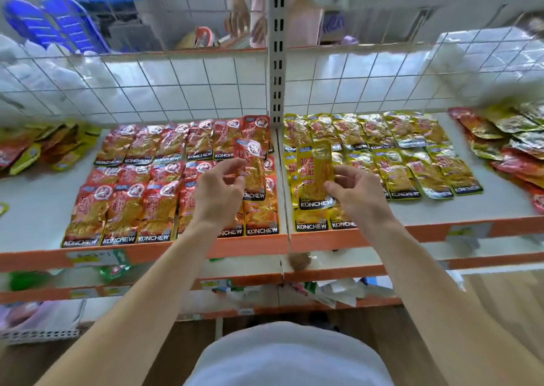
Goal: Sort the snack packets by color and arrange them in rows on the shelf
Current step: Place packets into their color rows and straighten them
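Fingers (pixel 232 165) of both hands each pinch one snack packet above the shelf (pixel 35 209), ready for placing by colour.

Just left of the slotted upright post (pixel 276 62), the left hand (pixel 219 188) pinches a red packet (pixel 251 168). Just right of it, the right hand (pixel 356 191) pinches a yellow packet (pixel 315 173) between thumb and fingertips. Each packet is best lowered flat into the gap in its own colour's rows, label edge level with its neighbours. Two packets are held, one per hand. Left of the post lie three red rows of roughly six, some hidden by the arm. Right of it lie two fuller yellow rows and two packets in front. A mixed pile far left (pixel 44 147) and another far right (pixel 506 144) of the post remain unsorted, too jumbled to count.
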The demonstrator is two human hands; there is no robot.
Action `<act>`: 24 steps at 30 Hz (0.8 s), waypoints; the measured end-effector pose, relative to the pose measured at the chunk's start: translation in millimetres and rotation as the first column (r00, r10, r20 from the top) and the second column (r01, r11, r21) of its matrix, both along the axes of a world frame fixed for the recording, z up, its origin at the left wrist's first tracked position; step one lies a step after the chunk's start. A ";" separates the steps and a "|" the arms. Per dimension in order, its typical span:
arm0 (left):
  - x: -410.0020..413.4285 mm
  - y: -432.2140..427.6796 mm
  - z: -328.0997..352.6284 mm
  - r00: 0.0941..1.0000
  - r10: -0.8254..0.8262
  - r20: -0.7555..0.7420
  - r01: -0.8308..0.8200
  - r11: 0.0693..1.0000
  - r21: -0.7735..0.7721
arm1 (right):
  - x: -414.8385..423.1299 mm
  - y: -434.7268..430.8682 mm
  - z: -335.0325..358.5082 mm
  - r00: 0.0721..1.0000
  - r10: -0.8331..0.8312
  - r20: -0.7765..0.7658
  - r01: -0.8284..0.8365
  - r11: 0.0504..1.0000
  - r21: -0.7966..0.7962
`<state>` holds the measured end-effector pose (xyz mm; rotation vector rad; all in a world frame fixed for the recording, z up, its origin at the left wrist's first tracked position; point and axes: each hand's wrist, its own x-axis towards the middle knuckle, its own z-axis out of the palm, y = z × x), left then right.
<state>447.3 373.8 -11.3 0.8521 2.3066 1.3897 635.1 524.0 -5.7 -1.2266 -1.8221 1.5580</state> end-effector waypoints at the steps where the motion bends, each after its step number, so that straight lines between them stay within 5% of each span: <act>1: -0.3 4.7 -1.5 1.000 0.005 -0.017 -0.005 1.000 -0.002 | -2.6 6.5 0.4 1.000 0.013 0.003 -0.013 1.000 0.017; 9: -3.3 32.4 -17.6 0.985 0.050 -0.165 -0.057 0.998 -0.039 | -30.3 47.3 -7.9 0.994 0.085 0.066 -0.096 0.978 0.184; 24: -5.8 37.7 -37.4 0.855 -0.122 -0.505 -0.058 0.943 -0.328 | -59.3 56.4 -18.3 0.973 0.128 0.189 -0.194 0.901 0.388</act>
